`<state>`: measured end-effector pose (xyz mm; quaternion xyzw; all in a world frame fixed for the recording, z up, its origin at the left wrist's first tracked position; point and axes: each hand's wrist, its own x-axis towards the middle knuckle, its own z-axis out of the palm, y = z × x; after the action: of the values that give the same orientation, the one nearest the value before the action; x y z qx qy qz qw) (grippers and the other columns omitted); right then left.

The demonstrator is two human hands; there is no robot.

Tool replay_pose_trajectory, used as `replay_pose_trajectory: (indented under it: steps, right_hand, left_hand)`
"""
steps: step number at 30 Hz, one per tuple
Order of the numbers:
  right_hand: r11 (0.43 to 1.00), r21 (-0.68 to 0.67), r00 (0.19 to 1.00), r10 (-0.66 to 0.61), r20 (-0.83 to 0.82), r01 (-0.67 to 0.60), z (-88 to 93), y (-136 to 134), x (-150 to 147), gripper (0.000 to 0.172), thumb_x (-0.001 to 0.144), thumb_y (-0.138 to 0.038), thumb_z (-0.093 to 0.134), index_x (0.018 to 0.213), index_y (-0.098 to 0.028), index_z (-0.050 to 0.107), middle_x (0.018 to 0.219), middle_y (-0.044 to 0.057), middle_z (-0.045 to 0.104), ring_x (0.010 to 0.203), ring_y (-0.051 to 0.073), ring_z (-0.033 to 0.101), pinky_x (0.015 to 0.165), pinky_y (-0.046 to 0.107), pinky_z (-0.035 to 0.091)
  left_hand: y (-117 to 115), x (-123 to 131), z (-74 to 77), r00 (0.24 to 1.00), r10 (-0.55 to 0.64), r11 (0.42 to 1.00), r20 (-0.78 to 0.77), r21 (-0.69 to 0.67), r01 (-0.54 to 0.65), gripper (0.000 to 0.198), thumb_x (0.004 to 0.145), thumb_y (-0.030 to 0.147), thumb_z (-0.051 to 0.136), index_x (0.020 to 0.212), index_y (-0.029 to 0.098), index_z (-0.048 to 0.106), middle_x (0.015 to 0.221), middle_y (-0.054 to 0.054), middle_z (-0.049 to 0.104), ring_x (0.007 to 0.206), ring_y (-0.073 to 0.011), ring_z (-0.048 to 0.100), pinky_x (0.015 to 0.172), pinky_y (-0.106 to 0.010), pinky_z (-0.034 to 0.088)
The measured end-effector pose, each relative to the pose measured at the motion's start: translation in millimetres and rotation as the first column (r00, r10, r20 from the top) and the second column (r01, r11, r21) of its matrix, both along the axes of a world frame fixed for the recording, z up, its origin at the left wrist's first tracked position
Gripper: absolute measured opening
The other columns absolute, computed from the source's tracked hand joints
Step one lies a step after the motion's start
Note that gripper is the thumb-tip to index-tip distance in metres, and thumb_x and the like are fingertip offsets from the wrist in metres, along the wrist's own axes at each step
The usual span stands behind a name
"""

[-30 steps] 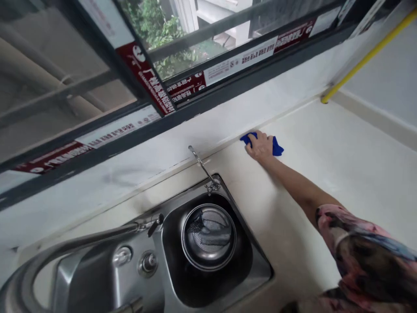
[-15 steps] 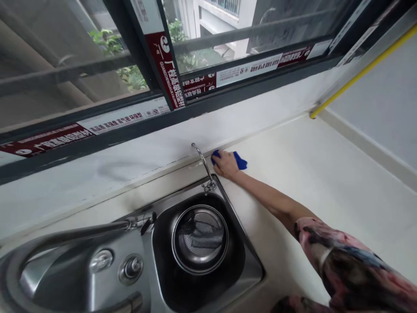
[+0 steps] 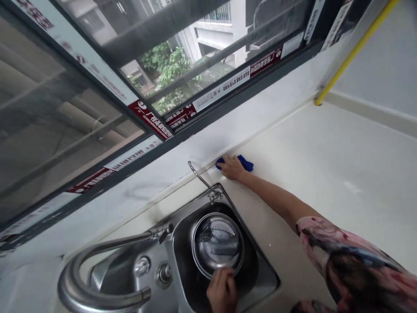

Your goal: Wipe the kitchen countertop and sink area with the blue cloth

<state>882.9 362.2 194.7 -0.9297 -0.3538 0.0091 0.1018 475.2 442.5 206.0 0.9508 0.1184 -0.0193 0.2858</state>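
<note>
My right hand (image 3: 233, 167) reaches far out and presses a blue cloth (image 3: 245, 163) flat on the cream countertop (image 3: 325, 174), right where it meets the low back wall under the window. The cloth pokes out on both sides of the hand. A thin curved metal tap (image 3: 202, 179) stands just left of it. My left hand (image 3: 222, 290) shows at the bottom edge with its fingers curled on the near rim of the steel sink (image 3: 257, 256), beside the perforated strainer basket (image 3: 218, 244) that sits in the basin.
A large curved faucet (image 3: 97, 269) with two round knobs (image 3: 153, 269) fills the lower left. A dark-framed sliding window (image 3: 156, 87) with red and white labels runs along the back. A yellow pipe (image 3: 352, 52) rises from the counter's far right corner.
My right hand slid the blue cloth leftward along the back edge, from mid-counter to beside the thin tap. My left hand has come into view at the sink's near rim.
</note>
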Motion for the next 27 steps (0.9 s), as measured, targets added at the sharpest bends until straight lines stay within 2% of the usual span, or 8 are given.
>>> replay_pose_trajectory:
  steps: [2,5,8,11,16,20,23,27]
  right_hand:
    - [0.999,-0.005,0.999,-0.046,0.006,0.046,-1.6,-19,11,0.043,0.099,-0.029,0.047,0.136,-0.023,0.068,0.130,0.020,0.058,0.110,0.033,0.051,0.092,0.046,0.033]
    - [0.993,-0.012,0.993,-0.120,0.018,0.120,-6.1,-40,23,0.045,0.100,-0.031,0.047,0.139,-0.026,0.067,0.131,0.019,0.058,0.109,0.033,0.052,0.091,0.045,0.032]
    - [0.988,0.000,0.987,-0.156,0.029,0.157,-11.2,-47,30,0.045,0.099,-0.032,0.046,0.140,-0.026,0.067,0.128,0.019,0.059,0.108,0.033,0.051,0.090,0.044,0.031]
    - [0.990,-0.006,0.989,-0.142,0.031,0.143,-14.0,-46,31,0.046,0.099,-0.033,0.047,0.139,-0.025,0.067,0.125,0.018,0.060,0.107,0.033,0.051,0.090,0.043,0.031]
    - [0.997,-0.048,0.997,-0.060,0.039,0.061,-12.5,-29,23,0.043,0.099,-0.034,0.046,0.128,-0.012,0.069,0.122,0.023,0.059,0.104,0.034,0.052,0.087,0.044,0.033]
    - [0.994,-0.034,0.994,0.107,0.026,-0.106,-13.7,9,7,0.039,0.099,-0.034,0.048,0.122,-0.012,0.069,0.122,0.022,0.060,0.103,0.033,0.051,0.090,0.044,0.035]
    - [0.957,-0.001,0.956,0.291,0.037,-0.291,-14.7,43,-6,0.034,0.099,-0.033,0.050,0.120,-0.015,0.069,0.123,0.019,0.060,0.104,0.030,0.053,0.091,0.043,0.035]
    - [0.864,0.023,0.863,0.501,0.060,-0.503,-11.5,77,-15,0.029,0.101,-0.031,0.049,0.117,-0.018,0.069,0.125,0.016,0.062,0.105,0.029,0.054,0.089,0.042,0.037]
  left_hand:
    - [-2,46,-15.7,0.985,-0.044,0.998,0.165,-0.038,0.050,0.035,0.094,0.013,0.043,0.084,0.028,0.073,0.079,-0.005,0.074,0.077,-0.0238,0.073,0.072,-0.038,0.061]
    - [-16,123,-28.7,0.940,-0.092,0.989,0.327,-0.078,0.124,0.032,0.088,0.009,0.046,0.084,0.024,0.074,0.078,-0.006,0.074,0.076,-0.0210,0.071,0.070,-0.033,0.058]
    - [-37,186,-39.7,0.923,-0.118,0.980,0.367,-0.108,0.168,0.029,0.086,0.007,0.049,0.084,0.022,0.074,0.080,-0.004,0.075,0.079,-0.0171,0.071,0.077,-0.029,0.056]
    - [-55,222,-54.6,0.940,-0.131,0.985,0.316,-0.069,0.160,0.024,0.084,0.008,0.056,0.082,0.022,0.075,0.082,-0.002,0.076,0.082,-0.0162,0.070,0.080,-0.027,0.054]
    - [-66,231,-67.3,0.959,-0.134,0.989,0.252,-0.034,0.147,0.022,0.084,0.010,0.058,0.085,0.023,0.076,0.085,-0.002,0.075,0.085,-0.0173,0.067,0.078,-0.027,0.051]
    - [-66,230,-69.4,0.953,-0.153,0.984,0.260,-0.047,0.171,0.022,0.082,0.008,0.058,0.085,0.023,0.074,0.087,-0.001,0.075,0.086,-0.0175,0.067,0.081,-0.028,0.050]
    - [-66,231,-72.9,0.957,-0.167,0.986,0.238,0.023,0.167,0.021,0.080,0.010,0.061,0.088,0.022,0.075,0.088,-0.004,0.075,0.086,-0.0201,0.068,0.075,-0.030,0.051]
    - [-67,230,-76.3,0.967,-0.184,0.980,0.177,0.112,0.166,0.016,0.077,0.014,0.065,0.087,0.021,0.075,0.085,-0.007,0.076,0.084,-0.0232,0.069,0.069,-0.031,0.050]
